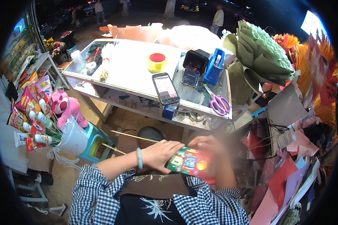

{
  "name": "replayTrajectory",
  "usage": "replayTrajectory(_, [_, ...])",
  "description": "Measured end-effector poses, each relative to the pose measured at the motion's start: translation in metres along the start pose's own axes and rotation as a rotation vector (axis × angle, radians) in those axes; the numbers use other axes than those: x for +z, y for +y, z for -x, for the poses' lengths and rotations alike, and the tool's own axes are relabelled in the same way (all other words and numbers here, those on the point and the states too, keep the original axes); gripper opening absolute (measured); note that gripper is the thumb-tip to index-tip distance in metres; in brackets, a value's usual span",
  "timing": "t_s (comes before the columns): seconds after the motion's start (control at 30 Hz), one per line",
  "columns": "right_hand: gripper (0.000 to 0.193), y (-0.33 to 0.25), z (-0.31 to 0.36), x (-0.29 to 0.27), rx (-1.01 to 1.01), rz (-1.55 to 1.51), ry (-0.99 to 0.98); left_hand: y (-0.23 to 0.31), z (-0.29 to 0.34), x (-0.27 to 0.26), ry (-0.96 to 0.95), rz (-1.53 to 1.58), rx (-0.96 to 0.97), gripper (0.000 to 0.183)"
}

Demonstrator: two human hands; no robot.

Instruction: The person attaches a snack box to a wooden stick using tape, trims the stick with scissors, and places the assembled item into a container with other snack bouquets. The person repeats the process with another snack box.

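Note:
In front of my waist is a green and red snack package (189, 162) with a fruit picture on it. My left hand (162, 154), a pale bracelet at its wrist, grips the package's left end, fingers over the upper edge. A thin wooden stick (134, 136) runs leftward from beside this hand. Partly smeared by motion, my right hand (206, 144) is at the package's upper right edge with its fingers bent together. What they pinch, if anything, is hidden. The right forearm covers part of the package's right end.
Ahead, a white counter (127, 56) carries a tape roll (156, 62), phone (165, 88), blue tape dispenser (214, 66) and purple-handled scissors (218, 104). Left, a white bucket (72, 138) of snacks on sticks and a pink plush toy (69, 107). Right, wrapping papers (283, 178) and a green-wrapped bouquet (257, 56).

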State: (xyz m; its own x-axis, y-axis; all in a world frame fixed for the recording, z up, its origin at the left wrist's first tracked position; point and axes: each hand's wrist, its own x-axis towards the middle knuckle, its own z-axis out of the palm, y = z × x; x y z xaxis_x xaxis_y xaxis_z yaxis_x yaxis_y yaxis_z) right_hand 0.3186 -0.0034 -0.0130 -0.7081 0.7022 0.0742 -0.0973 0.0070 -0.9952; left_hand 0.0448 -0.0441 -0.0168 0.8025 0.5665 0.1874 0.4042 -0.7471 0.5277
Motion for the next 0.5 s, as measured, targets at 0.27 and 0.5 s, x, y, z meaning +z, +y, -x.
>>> replayTrajectory(0.27, [0.024, -0.07, -0.099, -0.156, -0.338, -0.016, 0.692, -0.046, 0.073, 0.019, 0.107, -0.393, -0.426, 0.098])
replayTrajectory(0.5, [0.039, -0.067, -0.201, -0.246, 0.057, 0.209, 1.018, -0.062, 0.071, 0.063, 0.254, -0.29, -0.589, 0.099])
